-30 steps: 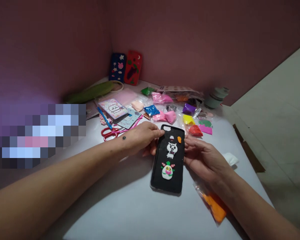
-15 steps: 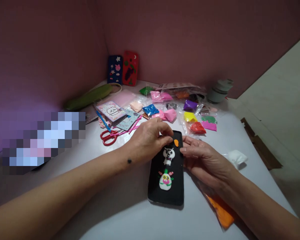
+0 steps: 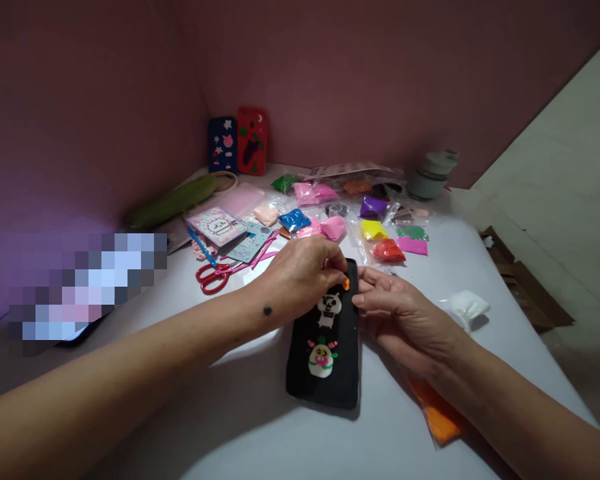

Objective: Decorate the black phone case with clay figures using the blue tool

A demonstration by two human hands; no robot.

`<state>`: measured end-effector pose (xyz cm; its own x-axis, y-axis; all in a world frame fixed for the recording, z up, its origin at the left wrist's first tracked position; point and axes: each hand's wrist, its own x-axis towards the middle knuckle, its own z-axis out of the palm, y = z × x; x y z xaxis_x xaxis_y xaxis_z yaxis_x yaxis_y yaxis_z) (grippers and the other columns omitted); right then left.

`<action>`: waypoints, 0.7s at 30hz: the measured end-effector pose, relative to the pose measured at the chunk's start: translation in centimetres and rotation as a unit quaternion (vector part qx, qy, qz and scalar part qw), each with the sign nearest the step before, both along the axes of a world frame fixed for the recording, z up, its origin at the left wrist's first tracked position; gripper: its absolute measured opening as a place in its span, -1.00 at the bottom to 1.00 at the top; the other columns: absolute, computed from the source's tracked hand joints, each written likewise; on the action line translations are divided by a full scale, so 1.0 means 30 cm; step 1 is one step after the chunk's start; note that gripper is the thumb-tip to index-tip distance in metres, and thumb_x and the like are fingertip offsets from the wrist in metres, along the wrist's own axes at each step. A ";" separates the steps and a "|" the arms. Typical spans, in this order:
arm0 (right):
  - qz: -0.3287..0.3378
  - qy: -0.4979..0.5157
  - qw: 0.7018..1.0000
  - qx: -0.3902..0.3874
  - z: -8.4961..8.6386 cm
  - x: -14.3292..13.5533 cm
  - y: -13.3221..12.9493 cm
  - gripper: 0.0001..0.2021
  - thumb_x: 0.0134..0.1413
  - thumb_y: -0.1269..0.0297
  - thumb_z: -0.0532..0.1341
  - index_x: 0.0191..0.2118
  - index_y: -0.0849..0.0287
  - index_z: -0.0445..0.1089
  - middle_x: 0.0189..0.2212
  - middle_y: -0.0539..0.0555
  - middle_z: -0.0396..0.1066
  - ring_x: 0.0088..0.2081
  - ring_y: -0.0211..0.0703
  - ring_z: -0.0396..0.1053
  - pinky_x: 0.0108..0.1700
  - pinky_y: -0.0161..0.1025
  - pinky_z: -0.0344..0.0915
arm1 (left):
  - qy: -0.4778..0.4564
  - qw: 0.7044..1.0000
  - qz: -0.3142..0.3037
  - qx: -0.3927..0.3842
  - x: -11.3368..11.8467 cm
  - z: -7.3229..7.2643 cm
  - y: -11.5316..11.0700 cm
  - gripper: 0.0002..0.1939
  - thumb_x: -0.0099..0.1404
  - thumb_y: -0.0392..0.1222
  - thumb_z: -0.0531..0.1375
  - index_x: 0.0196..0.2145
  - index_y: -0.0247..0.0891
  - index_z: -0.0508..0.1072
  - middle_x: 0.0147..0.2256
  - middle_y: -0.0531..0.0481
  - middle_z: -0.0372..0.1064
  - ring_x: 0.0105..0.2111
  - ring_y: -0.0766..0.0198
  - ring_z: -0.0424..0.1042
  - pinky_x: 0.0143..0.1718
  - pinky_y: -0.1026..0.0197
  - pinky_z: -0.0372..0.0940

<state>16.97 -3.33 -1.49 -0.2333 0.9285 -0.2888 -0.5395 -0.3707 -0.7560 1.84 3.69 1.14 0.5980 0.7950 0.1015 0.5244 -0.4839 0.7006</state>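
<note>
A black phone case (image 3: 325,393) lies on the white table, its upper end partly covered by my left hand (image 3: 310,277). That hand's thumb and fingers pinch together at a small orange clay piece (image 3: 347,285) near the case's top. Gripping the right edge of the case is my right hand (image 3: 393,303), thumb on top and fingers along the side. Below the orange piece is a white clay figure (image 3: 329,310) with a black-lined face. A second white clay figure (image 3: 321,361) with striped horns and a pink mouth sits lower down.
Bags of coloured clay (image 3: 334,227) lie across the back. Red-handled scissors (image 3: 213,279) and cards (image 3: 217,228) are at left, beyond a pixelated screen (image 3: 87,287). An orange clay bag (image 3: 437,417) is under my right forearm; a white bundle (image 3: 467,308) lies right. Decorated cases (image 3: 253,140) lean on the wall.
My left fingertips have come onto the orange clay piece, which they now partly cover. The case appears slightly further left in view, as does most of the scene.
</note>
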 end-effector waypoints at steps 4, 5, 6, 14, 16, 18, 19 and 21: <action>0.003 -0.008 1.000 0.003 -0.001 0.004 0.001 -0.60 -0.15 0.60 0.28 -0.12 0.17 0.46 -0.18 0.07 0.45 -0.25 -0.19 0.36 -0.28 -0.28 0.22 | 0.006 1.000 0.007 0.024 0.012 -0.010 -0.005 -0.89 0.12 -0.35 0.19 -0.42 -0.27 0.54 -0.48 0.05 0.45 -0.47 0.33 0.35 -0.45 0.27 0.17; 0.003 -0.011 1.000 0.004 -0.001 0.004 0.001 -0.61 -0.14 0.59 0.29 -0.12 0.17 0.46 -0.18 0.07 0.45 -0.26 -0.20 0.36 -0.28 -0.28 0.22 | 0.008 1.000 0.009 0.023 0.013 -0.011 -0.006 -0.88 0.12 -0.35 0.19 -0.42 -0.27 0.54 -0.48 0.05 0.45 -0.47 0.33 0.35 -0.45 0.28 0.16; 0.003 -0.013 1.000 0.005 -0.001 0.005 0.001 -0.62 -0.14 0.59 0.29 -0.12 0.16 0.46 -0.18 0.07 0.45 -0.27 -0.22 0.35 -0.28 -0.28 0.22 | 0.010 1.000 0.011 0.019 0.015 -0.010 -0.007 -0.88 0.11 -0.35 0.19 -0.43 -0.26 0.54 -0.48 0.05 0.45 -0.47 0.33 0.36 -0.46 0.28 0.16; -0.007 -0.021 1.000 0.000 0.005 0.005 -0.003 -0.63 -0.17 0.59 0.30 -0.15 0.18 0.47 -0.21 0.06 0.45 -0.32 -0.25 0.35 -0.29 -0.29 0.22 | 0.013 1.000 0.010 0.015 0.017 -0.002 -0.014 -0.88 0.10 -0.41 0.17 -0.48 -0.28 0.49 -0.53 0.08 0.40 -0.53 0.37 0.30 -0.49 0.30 0.13; -0.010 -0.018 1.000 -0.003 0.005 0.004 -0.001 -0.64 -0.19 0.59 0.30 -0.17 0.18 0.47 -0.19 0.05 0.44 -0.33 -0.26 0.35 -0.27 -0.29 0.21 | 0.011 1.000 0.013 0.019 0.017 -0.007 -0.016 -0.88 0.10 -0.43 0.17 -0.48 -0.29 0.48 -0.52 0.07 0.39 -0.53 0.37 0.29 -0.49 0.30 0.13; -0.009 -0.015 1.000 -0.005 0.003 0.003 0.002 -0.66 -0.18 0.59 0.30 -0.19 0.18 0.46 -0.20 0.05 0.44 -0.34 -0.27 0.33 -0.27 -0.28 0.21 | 0.013 0.999 0.016 0.029 0.019 -0.012 -0.017 -0.89 0.11 -0.43 0.17 -0.48 -0.30 0.47 -0.50 0.06 0.39 -0.51 0.37 0.30 -0.49 0.30 0.13; -0.010 -0.014 1.000 -0.006 0.002 0.002 0.003 -0.67 -0.17 0.59 0.30 -0.21 0.18 0.46 -0.21 0.05 0.44 -0.34 -0.27 0.33 -0.27 -0.28 0.21 | 0.014 0.999 0.018 0.034 0.021 -0.014 -0.017 -0.89 0.12 -0.42 0.17 -0.48 -0.30 0.47 -0.50 0.05 0.40 -0.50 0.36 0.30 -0.48 0.29 0.14; -0.012 -0.014 1.000 -0.005 -0.001 0.002 0.004 -0.72 -0.16 0.59 0.29 -0.26 0.18 0.45 -0.24 0.04 0.44 -0.34 -0.27 0.32 -0.27 -0.28 0.20 | 0.014 0.999 0.019 0.044 0.022 -0.015 -0.018 -0.89 0.12 -0.42 0.17 -0.47 -0.30 0.47 -0.49 0.05 0.39 -0.49 0.36 0.30 -0.47 0.29 0.14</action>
<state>17.04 -3.22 -1.51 -0.2031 0.9304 -0.3050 -0.5271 -0.3664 -0.7668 2.51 3.13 0.70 0.5720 0.8054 0.1555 0.5621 -0.5229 0.6408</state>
